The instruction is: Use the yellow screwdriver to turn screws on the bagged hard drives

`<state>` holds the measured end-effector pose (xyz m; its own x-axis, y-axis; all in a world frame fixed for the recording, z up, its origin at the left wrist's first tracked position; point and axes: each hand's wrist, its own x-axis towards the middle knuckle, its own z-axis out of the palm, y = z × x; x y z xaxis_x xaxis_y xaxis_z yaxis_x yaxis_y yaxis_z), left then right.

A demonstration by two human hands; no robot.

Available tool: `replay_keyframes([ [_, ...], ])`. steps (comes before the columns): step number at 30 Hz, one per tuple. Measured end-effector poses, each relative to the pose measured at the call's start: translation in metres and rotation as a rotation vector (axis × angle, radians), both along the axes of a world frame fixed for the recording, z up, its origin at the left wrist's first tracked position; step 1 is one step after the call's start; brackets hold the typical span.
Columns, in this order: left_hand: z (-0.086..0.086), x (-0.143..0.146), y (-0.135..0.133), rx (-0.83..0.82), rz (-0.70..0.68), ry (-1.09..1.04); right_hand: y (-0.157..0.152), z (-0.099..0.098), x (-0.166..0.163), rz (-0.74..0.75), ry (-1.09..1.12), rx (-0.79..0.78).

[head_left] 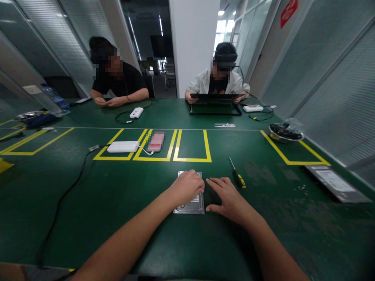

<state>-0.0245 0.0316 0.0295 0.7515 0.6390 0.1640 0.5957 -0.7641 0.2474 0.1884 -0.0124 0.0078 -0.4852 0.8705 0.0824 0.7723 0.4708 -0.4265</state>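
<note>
A silver hard drive (199,207) lies flat on the green table in front of me, with a white label partly showing. My left hand (189,187) rests over its upper part with curled fingers; what they hold, if anything, is hidden. Just off the drive's right edge, my right hand (224,197) has thumb and fingers apart and nothing between them. A screwdriver (238,175) with a yellow and black handle lies beyond the right hand, its shaft pointing away.
Another flat metal unit with a label (336,183) lies at the right edge. Behind the yellow tape are a white power bank (123,147), a pink phone (156,141) and a filled bowl (285,132). Across the table, one person holds a black frame (215,103); another sits left.
</note>
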Motion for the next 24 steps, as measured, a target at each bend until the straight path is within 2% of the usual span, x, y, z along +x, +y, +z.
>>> replay_keyframes([
  [14, 0.0057, 0.0068, -0.0024, 0.042, 0.019, 0.070, 0.0002, -0.0009, 0.0029, -0.009, -0.033, 0.068],
  [24, 0.0040, 0.0029, -0.0037, -0.001, 0.069, 0.061, 0.0007, 0.0029, 0.0046, -0.055, -0.097, 0.127],
])
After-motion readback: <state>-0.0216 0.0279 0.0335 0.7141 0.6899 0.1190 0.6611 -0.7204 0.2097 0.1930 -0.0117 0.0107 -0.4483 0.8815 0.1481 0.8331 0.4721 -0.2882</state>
